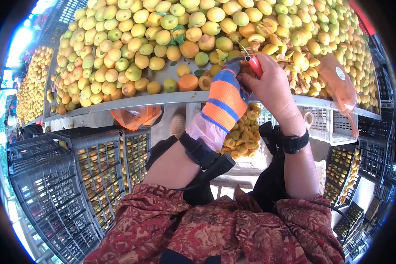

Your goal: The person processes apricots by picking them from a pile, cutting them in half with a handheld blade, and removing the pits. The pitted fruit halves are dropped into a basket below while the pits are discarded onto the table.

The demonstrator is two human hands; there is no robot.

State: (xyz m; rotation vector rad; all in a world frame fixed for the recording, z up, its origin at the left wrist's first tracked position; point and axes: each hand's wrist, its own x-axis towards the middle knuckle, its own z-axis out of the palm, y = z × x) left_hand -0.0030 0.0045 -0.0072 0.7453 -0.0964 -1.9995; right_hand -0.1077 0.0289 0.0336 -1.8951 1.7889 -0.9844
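My left hand (236, 81), in an orange and blue striped glove with a pink plastic cuff, is curled over the table's front edge. Its fingertips are mostly hidden, and I cannot see what lies in them. Bare and closed, my right hand (268, 81) grips a small red-handled knife (254, 66) against the left hand; only a thin metal part shows beyond the handle. Whole yellow-green apricots (141, 39) are heaped in front of both hands. Split apricot halves (297, 66) lie just right of the right hand.
The metal table rim (132, 102) runs across in front of me. Below it is a heap of apricot halves (242, 138). A translucent brownish plastic scoop (339, 83) lies over the rim at right. Black crates (53, 185) stand at left, near an orange bag (136, 116); a white crate (319, 121) is at right.
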